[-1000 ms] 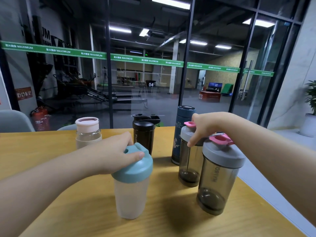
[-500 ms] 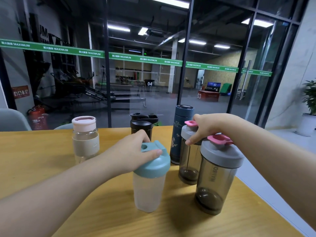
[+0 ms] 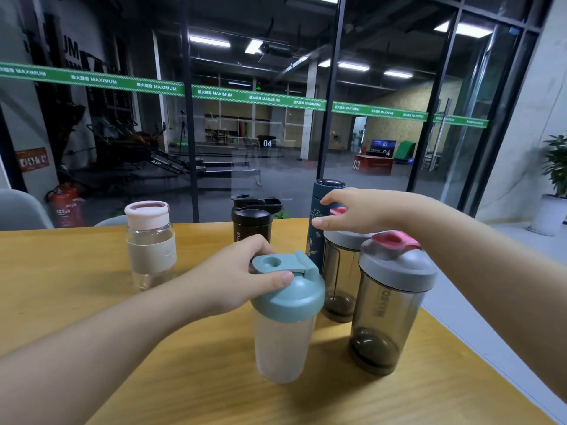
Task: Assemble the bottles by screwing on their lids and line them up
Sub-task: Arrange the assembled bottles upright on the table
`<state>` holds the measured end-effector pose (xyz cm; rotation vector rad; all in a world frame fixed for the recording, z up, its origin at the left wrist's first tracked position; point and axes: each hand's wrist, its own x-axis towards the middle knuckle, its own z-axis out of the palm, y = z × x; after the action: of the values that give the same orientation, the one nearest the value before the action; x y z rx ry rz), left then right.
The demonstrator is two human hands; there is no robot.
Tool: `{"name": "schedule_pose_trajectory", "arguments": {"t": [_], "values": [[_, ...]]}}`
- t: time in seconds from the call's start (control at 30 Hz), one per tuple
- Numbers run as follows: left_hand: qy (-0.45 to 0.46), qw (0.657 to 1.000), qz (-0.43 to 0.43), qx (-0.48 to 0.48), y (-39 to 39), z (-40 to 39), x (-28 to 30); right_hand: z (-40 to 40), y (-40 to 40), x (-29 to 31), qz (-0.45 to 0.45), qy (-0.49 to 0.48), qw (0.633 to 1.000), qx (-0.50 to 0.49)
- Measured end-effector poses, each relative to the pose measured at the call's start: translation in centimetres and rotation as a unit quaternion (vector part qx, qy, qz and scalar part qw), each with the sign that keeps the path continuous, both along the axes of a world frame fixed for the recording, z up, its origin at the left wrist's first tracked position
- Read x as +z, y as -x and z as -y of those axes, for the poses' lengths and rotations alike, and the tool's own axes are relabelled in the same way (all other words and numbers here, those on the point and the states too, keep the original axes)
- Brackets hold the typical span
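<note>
My left hand (image 3: pixel 239 273) grips the teal lid of a frosted white shaker bottle (image 3: pixel 283 335) standing on the wooden table (image 3: pixel 76 299). Just right of it stand two smoky grey shakers with grey lids and pink caps, a nearer one (image 3: pixel 388 308) and a farther one (image 3: pixel 340 277). My right hand (image 3: pixel 362 211) hovers above the farther one with fingers loosely spread, apart from its lid. Behind them stands a tall dark blue flask (image 3: pixel 319 216). A black shaker (image 3: pixel 252 223) stands at the back centre, and a clear bottle with a pale pink lid (image 3: pixel 150 243) at the back left.
The table's right edge (image 3: pixel 454 335) runs close beside the nearer grey shaker. A glass wall (image 3: pixel 276 133) rises right behind the table. A grey chair back (image 3: pixel 21 211) shows at far left and a potted plant (image 3: pixel 555 185) at far right.
My left hand slid the teal-lidded shaker to the right, next to the grey shakers. My right hand let go of the farther grey shaker's lid and lifted off it.
</note>
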<state>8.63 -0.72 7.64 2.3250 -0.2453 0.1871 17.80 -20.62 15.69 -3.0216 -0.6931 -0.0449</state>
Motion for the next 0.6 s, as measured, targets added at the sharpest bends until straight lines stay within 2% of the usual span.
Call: {"name": "schedule_pose_trajectory", "arguments": {"t": [0.47,0.6], "values": [[-0.004,0.999,0.004,-0.031,1.3,1.4,0.0,1.0,0.4,-0.7,-0.006,-0.037,0.999,-0.030],[-0.002,0.999,-0.034,-0.030,1.2,0.9,0.6,0.8,0.6,-1.1,-0.006,-0.063,0.998,-0.029]]}}
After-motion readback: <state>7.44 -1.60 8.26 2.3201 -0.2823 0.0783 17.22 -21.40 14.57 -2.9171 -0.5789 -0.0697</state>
